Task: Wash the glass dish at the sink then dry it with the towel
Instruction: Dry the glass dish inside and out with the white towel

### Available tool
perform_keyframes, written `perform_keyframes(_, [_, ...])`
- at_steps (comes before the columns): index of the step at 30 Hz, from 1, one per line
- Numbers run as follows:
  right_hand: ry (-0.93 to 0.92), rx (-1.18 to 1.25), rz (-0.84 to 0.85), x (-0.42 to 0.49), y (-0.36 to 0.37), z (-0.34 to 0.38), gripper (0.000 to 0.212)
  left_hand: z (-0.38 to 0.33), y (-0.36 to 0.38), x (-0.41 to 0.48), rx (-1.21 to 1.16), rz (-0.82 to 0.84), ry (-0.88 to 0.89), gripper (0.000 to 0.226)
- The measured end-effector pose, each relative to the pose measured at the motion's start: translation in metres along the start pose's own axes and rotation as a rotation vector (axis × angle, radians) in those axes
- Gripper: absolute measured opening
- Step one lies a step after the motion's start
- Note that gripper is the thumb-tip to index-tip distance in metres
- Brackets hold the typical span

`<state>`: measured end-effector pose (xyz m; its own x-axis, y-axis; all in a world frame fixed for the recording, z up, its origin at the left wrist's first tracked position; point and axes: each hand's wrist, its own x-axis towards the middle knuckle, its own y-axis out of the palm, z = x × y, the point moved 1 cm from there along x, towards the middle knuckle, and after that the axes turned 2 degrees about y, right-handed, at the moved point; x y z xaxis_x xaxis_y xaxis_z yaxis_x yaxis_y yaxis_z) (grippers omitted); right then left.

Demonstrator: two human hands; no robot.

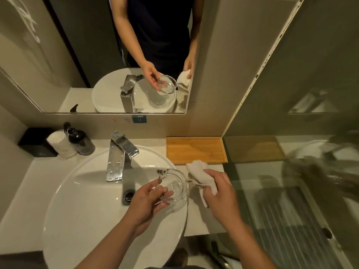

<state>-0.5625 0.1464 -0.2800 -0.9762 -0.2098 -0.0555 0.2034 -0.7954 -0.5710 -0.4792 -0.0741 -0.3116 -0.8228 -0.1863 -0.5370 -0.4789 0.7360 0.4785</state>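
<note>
Glass dish (173, 186): clear, smooth, glossy glass. Towel (202, 178): white cloth, soft and matt, creased. Sink (81, 191): white glazed ceramic, smooth, high gloss. Tap (118, 156): brushed metal, satin sheen, beaded with water drops. Tray (195, 150) at far right: pale wood, matt, visible grain. Bench (23, 208): light stone-like surface, matt. Pump bottle (80, 140) at far left: dark, glossy plastic. Mirror (58, 55): glossy, streaked.

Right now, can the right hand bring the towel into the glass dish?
Probably yes. The right hand grips the towel just beside the glass dish, which the left hand holds over the sink; its opening looks unobstructed.
</note>
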Motion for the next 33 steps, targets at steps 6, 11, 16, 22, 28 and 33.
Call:
perform_keyframes(6, [-0.299, -0.414, 0.230, 0.010, 0.019, 0.062, 0.043, -0.014, 0.019, -0.002, 0.090, 0.061, 0.090, 0.032])
perform_keyframes(11, [-0.395, -0.431, 0.495, 0.022, 0.032, 0.063, 0.040, -0.027, 0.020, -0.008, 0.245, 0.081, 0.195, 0.028])
perform_keyframes(16, [-0.445, -0.364, 0.494, 0.031, 0.029, 0.054, 0.035, -0.026, 0.016, -0.012, 0.180, 0.091, 0.169, 0.033])
perform_keyframes(22, [-0.342, -0.046, 0.377, 0.031, 0.037, 0.048, 0.048, -0.029, 0.026, -0.015, 0.003, 0.081, 0.141, 0.045])
perform_keyframes(28, [-0.375, 0.116, 0.453, 0.030, 0.041, 0.048, 0.048, -0.043, 0.032, -0.011, -0.037, 0.185, 0.024, 0.039])
perform_keyframes(33, [-0.420, 0.087, 0.324, 0.029, 0.049, 0.047, 0.041, -0.042, 0.039, 0.001, -0.039, 0.063, 0.040, 0.045])
